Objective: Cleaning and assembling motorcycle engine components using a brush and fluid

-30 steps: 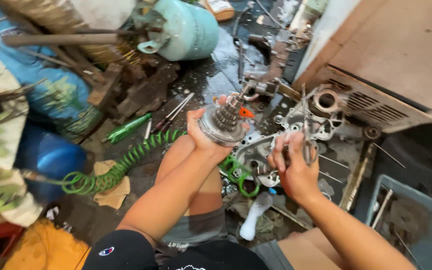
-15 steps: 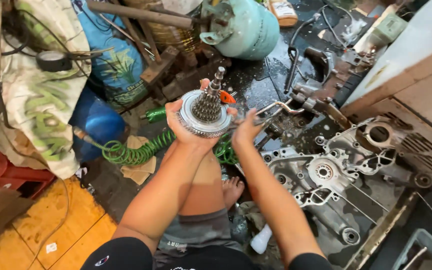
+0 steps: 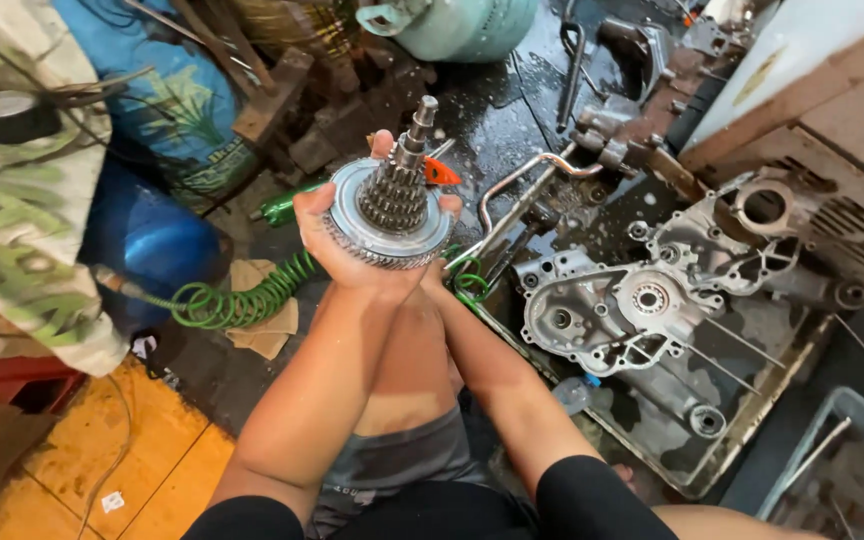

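I hold a round metal gear assembly (image 3: 390, 212) in front of me: a wide toothed wheel with a stack of smaller gears and a shaft that sticks up from its middle. My left hand (image 3: 337, 250) cups it from the left and below, fingers curled round the rim. My right hand (image 3: 439, 268) supports its lower right side and is mostly hidden behind the wheel. An orange-red bit (image 3: 439, 173) shows just behind the rim. An aluminium engine case half (image 3: 612, 300) lies on a wet metal tray (image 3: 652, 455) to the right of my arms.
A green coiled air hose (image 3: 242, 298) lies on the floor left of my hands, next to a blue drum (image 3: 152, 240). A pale green gas cylinder (image 3: 462, 25) lies at the top. A bent metal lever (image 3: 527, 180), greasy parts, a grey bin (image 3: 832, 470) and patterned cloth (image 3: 22, 230) surround me.
My right hand has come off the parts at the right and joined the left under the gear assembly. My view has swung left and nearer.
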